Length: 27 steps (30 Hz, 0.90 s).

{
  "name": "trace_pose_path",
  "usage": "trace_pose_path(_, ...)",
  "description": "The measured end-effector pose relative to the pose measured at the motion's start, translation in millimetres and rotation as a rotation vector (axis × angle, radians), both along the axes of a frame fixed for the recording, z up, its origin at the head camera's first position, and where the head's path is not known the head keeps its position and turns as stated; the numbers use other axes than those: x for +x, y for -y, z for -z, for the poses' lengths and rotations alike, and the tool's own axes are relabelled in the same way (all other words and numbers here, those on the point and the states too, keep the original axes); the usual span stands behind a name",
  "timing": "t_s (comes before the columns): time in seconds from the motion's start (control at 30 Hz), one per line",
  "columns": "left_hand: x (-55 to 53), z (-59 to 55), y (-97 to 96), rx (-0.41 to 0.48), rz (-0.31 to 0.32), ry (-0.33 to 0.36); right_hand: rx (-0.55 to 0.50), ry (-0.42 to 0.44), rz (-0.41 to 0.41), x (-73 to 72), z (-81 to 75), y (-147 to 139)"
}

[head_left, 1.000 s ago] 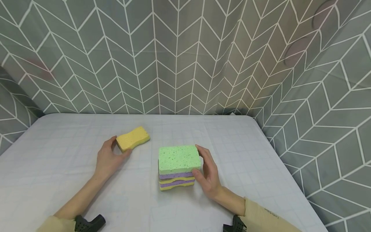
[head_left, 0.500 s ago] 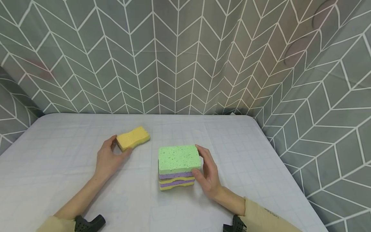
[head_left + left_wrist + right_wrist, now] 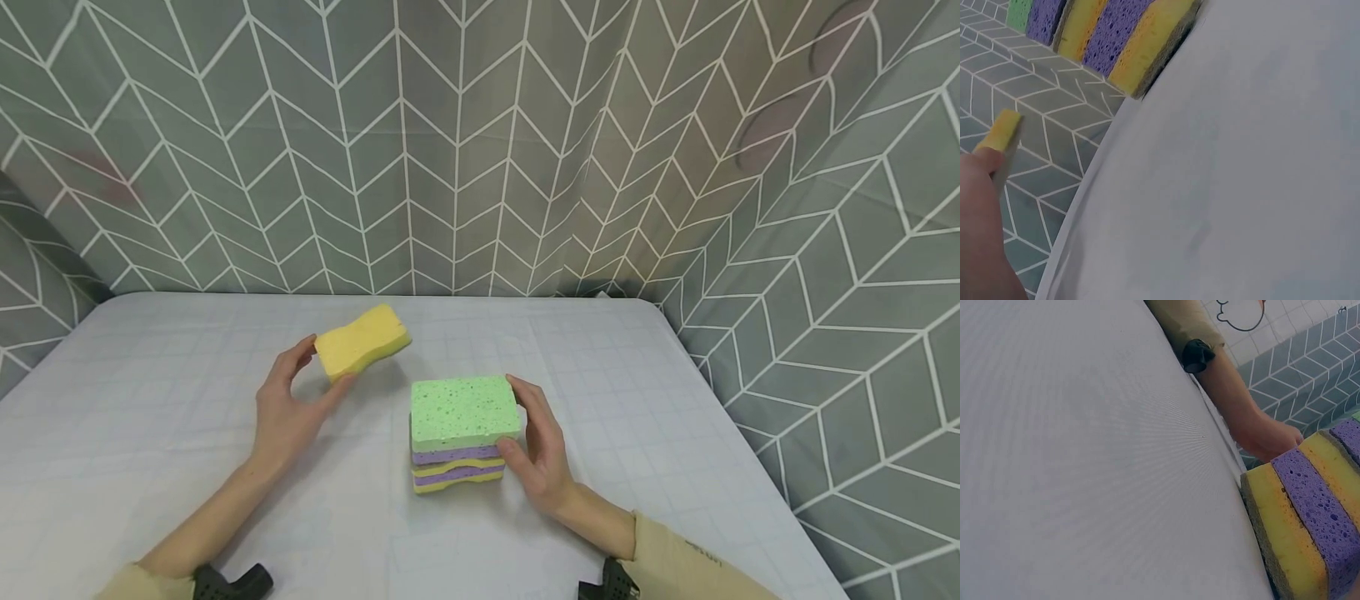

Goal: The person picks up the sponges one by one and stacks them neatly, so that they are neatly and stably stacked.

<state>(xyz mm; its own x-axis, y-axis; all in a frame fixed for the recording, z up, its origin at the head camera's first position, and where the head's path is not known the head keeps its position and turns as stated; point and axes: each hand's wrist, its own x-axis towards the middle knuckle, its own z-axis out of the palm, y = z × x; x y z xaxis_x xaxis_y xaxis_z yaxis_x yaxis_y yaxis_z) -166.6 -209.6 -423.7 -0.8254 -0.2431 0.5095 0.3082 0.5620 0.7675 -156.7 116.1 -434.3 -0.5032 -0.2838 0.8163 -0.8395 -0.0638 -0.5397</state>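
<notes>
My left hand point(image 3: 288, 417) pinches a yellow sponge point(image 3: 363, 337) by its near end, thumb on the front edge and fingers behind. The sponge is tilted with its far end up, and a shadow lies below it. In the left wrist view the yellow sponge point(image 3: 1005, 128) shows a grey scouring side. Right of it stands a stack of sponges, yellow and purple point(image 3: 453, 455) alternating, topped by a speckled green sponge point(image 3: 463, 408). My right hand point(image 3: 546, 462) holds the stack's right side, thumb at the front corner and fingers at the back.
A white cloth covers the table point(image 3: 322, 533); its rounded far edge meets a grey curtain point(image 3: 427, 167) with white chevron lines. More curtain point(image 3: 862, 333) hangs along the right side. A black wrist strap point(image 3: 232, 583) sits at the left sleeve.
My left hand has lifted the yellow sponge off the table, moving it slightly up and to the right. The right hand and the stack have stayed in place.
</notes>
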Motion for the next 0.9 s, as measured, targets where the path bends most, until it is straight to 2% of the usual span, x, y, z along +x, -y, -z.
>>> trace_pose_path(0.1, 2.0, -3.3, -6.4, 0.027, 0.044, -0.088, -0.001, 0.001, 0.0, 0.1, 0.1, -0.3)
trace_pose_path(0.27, 9.7, -9.3, -22.7, 0.093, 0.169, -0.208, -0.001, 0.003, 0.001, 0.8, -0.3, -0.3)
trace_pose_path(0.47, 21.3, -12.9, -40.9, 0.172, 0.295, -0.251, 0.006, 0.005, 0.004, 1.6, -1.3, -0.4)
trace_pose_path(0.53, 24.9, -14.4, -45.1, 0.198, 0.317, -0.261, 0.007, 0.005, 0.004, 1.8, -1.3, -0.4)
trace_pose_path(0.63, 27.0, -15.9, -49.1, 0.225, 0.335, -0.313, 0.01, 0.003, 0.006, 1.7, -1.2, -0.4)
trace_pose_path(0.77, 25.9, -16.8, -51.0, 0.244, 0.342, -0.397, 0.014, -0.007, 0.01, 1.1, -0.8, -0.7)
trace_pose_path(0.9, 25.0, -17.7, -52.0, 0.302, 0.367, -0.426, 0.015, -0.005, 0.011, 1.0, -0.8, -1.2)
